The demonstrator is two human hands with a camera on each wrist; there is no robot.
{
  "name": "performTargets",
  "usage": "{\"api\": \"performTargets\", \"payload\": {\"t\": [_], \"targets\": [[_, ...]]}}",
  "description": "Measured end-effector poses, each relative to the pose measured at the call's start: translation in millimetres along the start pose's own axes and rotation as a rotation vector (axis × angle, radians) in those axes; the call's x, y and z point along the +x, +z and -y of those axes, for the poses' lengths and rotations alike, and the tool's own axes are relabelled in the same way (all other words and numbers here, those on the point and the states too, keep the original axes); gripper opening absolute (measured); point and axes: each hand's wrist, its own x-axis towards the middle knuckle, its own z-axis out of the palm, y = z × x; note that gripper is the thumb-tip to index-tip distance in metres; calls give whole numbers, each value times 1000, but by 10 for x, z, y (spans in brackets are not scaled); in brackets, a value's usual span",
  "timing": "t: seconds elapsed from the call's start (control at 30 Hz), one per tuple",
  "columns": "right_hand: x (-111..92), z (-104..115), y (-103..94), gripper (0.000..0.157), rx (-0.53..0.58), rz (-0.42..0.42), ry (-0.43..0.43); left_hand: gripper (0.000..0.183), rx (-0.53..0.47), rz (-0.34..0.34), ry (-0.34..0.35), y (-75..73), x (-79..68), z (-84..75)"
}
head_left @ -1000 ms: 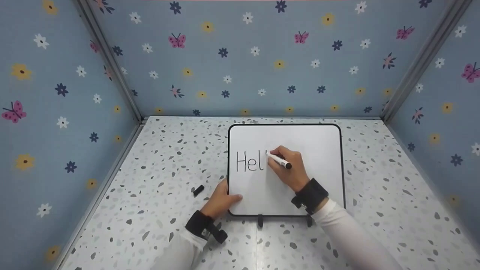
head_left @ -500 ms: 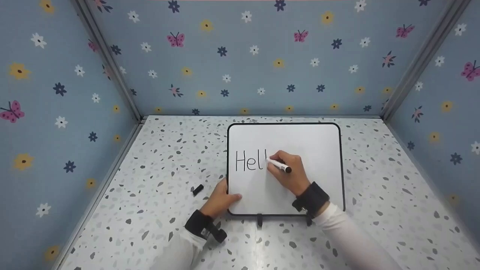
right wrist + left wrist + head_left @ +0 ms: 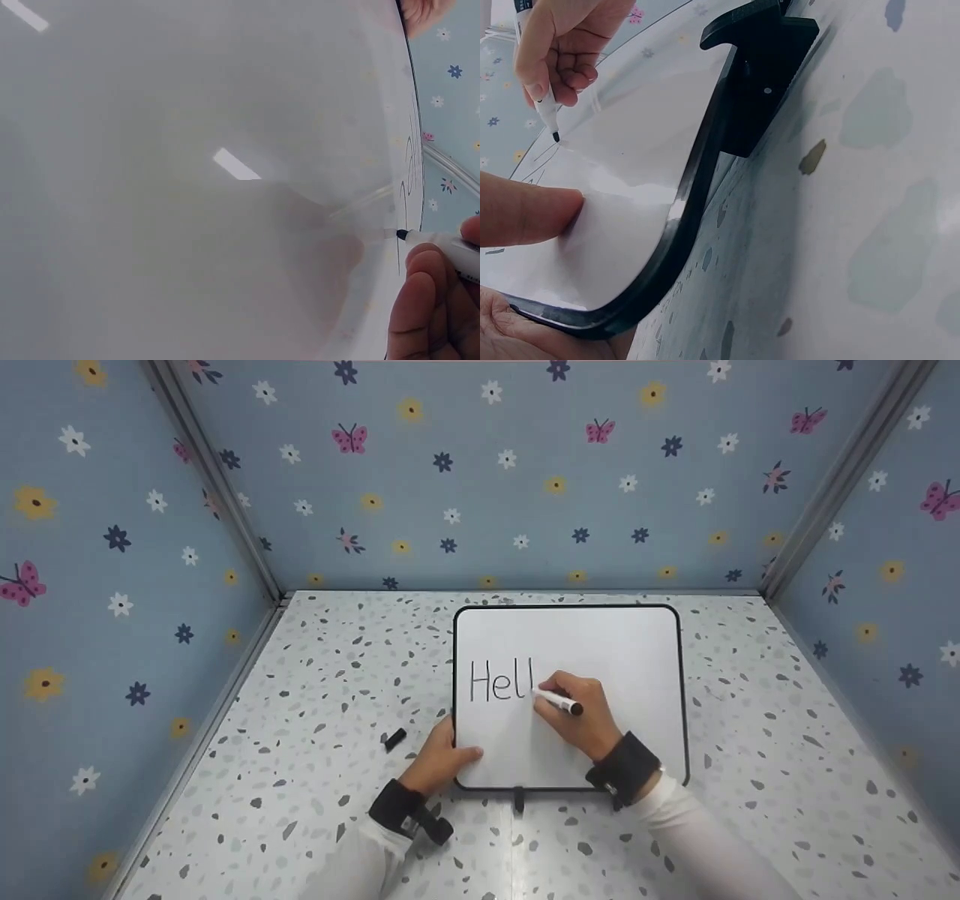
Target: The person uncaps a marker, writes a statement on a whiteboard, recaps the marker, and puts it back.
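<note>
A black-framed whiteboard (image 3: pixel 607 637) bears the dark handwritten letters "Hell" (image 3: pixel 501 681). My right hand (image 3: pixel 581 712) pinches a white marker (image 3: pixel 556 700) with a black end, its tip at the lower part of the last "l". In the right wrist view the black tip of the marker (image 3: pixel 442 246) meets the board's surface at a drawn line. My left hand (image 3: pixel 439 757) grips the board's lower left edge, thumb on the front and the other fingers behind the frame, as the left wrist view shows at the board's corner (image 3: pixel 622 319).
A small black marker cap (image 3: pixel 395 739) lies on the speckled table (image 3: pixel 337 660), left of the board. A black foot (image 3: pixel 519 799) sticks out under the board's bottom edge. Blue flowered panels (image 3: pixel 480 457) enclose the table at the back and both sides.
My right hand has drawn the marker downward, lengthening the second "l" from a short mark to a long stroke. My left hand keeps its hold on the board.
</note>
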Motion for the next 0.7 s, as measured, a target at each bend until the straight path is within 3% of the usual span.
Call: {"api": "performTargets", "payload": {"t": [0.37,0.7], "targets": [[-52,53,-38,6,-7,39,41,65,8,-6,-18,-2,13,14],[-65,25,-71,9,10,27,43,65,4,-7,-24,3,9,18]]}}
